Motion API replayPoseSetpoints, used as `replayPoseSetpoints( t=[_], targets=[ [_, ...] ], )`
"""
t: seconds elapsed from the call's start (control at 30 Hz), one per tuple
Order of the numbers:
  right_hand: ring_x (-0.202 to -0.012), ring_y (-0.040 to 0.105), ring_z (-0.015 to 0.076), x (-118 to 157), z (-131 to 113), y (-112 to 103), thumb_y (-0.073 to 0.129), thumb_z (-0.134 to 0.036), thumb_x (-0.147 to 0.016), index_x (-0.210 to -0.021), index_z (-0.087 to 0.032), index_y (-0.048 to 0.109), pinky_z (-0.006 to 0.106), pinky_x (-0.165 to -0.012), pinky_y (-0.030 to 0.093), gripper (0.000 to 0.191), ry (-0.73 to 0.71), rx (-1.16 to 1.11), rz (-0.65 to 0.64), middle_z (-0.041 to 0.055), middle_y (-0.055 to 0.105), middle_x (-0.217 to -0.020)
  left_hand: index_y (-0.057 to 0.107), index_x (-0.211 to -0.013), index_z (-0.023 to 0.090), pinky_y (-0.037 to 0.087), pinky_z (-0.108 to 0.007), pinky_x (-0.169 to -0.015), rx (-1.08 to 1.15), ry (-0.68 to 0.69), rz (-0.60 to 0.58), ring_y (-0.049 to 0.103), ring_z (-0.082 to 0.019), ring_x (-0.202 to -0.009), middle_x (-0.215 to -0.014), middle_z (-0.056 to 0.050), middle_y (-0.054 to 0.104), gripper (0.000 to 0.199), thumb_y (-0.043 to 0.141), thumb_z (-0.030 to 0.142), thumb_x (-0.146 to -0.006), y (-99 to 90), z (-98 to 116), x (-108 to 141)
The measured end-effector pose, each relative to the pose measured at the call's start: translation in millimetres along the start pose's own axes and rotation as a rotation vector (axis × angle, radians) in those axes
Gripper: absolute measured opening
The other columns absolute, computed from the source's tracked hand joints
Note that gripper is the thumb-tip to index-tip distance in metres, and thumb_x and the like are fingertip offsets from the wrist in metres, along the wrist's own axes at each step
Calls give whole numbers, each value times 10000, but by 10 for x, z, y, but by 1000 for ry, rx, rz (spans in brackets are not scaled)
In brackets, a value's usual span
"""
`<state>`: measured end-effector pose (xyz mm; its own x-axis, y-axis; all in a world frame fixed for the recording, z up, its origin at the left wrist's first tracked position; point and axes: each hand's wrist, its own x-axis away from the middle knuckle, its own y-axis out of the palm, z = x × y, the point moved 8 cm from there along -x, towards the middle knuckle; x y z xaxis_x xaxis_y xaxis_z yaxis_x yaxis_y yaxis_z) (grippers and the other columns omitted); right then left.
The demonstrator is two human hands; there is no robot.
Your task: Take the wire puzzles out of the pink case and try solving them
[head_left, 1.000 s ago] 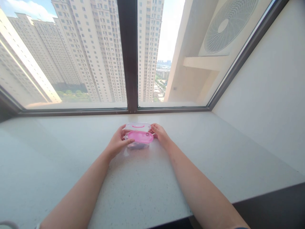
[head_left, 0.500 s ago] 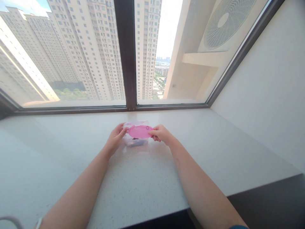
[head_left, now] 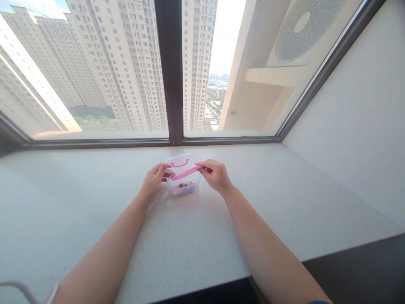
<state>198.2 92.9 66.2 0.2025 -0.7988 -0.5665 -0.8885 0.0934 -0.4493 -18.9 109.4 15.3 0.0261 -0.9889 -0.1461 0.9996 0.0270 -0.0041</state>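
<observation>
A small clear plastic box rests on the white sill, with small dark and shiny metal pieces inside. Behind its opening stands a clear lid with a pink handle. My left hand is closed on the box's left side near the lid; its fingertips are partly hidden. Between thumb and fingers, my right hand pinches the right end of a thin pink oval plastic plate. The plate is tilted over the box, right end higher, its left end close to my left fingers.
A white speckled sill spreads around the box. Behind it runs a dark window frame, with tall buildings outside. A white wall bounds the right side. A pale cable lies at the lower left.
The pink plate has turned from showing its broad face to nearly edge-on, right end raised. My right hand has rotated, and more of the box's contents and the lid's handle now show.
</observation>
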Motion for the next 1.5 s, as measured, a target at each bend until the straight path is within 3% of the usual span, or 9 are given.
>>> replayPoseSetpoints(
  t=[0.2,0.43,0.6,0.73,0.97,1.13,1.27,1.4,1.5],
  targets=[
    [-620,486,160,17,-32,-76,535,-416,-843,-908,-199,704,297,-629,407,283,22,-31,74,57,597,-721,656,-926,157,439,-279,-624,53,-1,23,639,-196,-723,-766,-68,677,495,544,608,-757,-23,-34,-16],
    [-408,419,106,91,417,-387,488,-450,-812,-708,-167,585,232,-401,322,317,364,-204,465,-1,505,-525,621,-944,164,450,-276,-651,222,62,145,657,-188,-736,-751,-44,670,449,523,575,-792,-141,-5,-36],
    [-383,438,107,170,961,-347,465,-344,-736,-595,-173,548,224,-389,339,236,693,-24,389,1,521,-480,627,-899,156,467,-270,-653,268,129,277,642,-156,-652,-674,-21,642,418,520,549,-805,-279,39,-30],
    [-332,411,104,196,1122,-241,488,-281,-672,-502,-169,522,229,-355,295,207,745,34,255,-1,494,-419,627,-879,158,488,-277,-664,287,184,360,621,-139,-608,-641,-11,623,408,512,543,-810,-358,82,-12],
    [-402,404,100,137,859,142,588,-242,-615,-386,-173,485,233,-424,244,261,633,181,29,-27,386,-352,635,-885,155,486,-271,-650,317,211,398,628,-135,-595,-628,0,621,399,518,529,-812,-364,160,23],
    [-464,440,130,101,554,561,588,-449,-740,-472,-181,556,266,-484,276,381,440,392,-227,30,523,-475,632,-854,147,470,-259,-620,378,175,431,622,-129,-575,-611,1,616,410,542,542,-792,-408,153,27],
    [-525,482,138,81,509,573,573,-468,-779,-562,-176,601,266,-525,312,364,388,379,-209,38,567,-548,624,-861,150,444,-245,-586,421,109,432,621,-135,-574,-603,3,610,428,541,562,-779,-448,84,4],
    [-703,537,160,34,393,529,622,-425,-761,-871,-165,657,272,-646,386,284,241,353,-139,67,627,-805,613,-872,162,419,-245,-571,460,67,424,630,-140,-581,-596,13,608,433,522,575,-781,-469,33,-9],
    [-851,524,204,45,262,658,694,-449,-691,-924,-157,658,315,-760,389,375,124,419,-220,99,601,-924,608,-862,167,410,-242,-568,477,57,429,627,-136,-575,-601,17,609,422,515,571,-784,-481,16,-12]
  ],
)
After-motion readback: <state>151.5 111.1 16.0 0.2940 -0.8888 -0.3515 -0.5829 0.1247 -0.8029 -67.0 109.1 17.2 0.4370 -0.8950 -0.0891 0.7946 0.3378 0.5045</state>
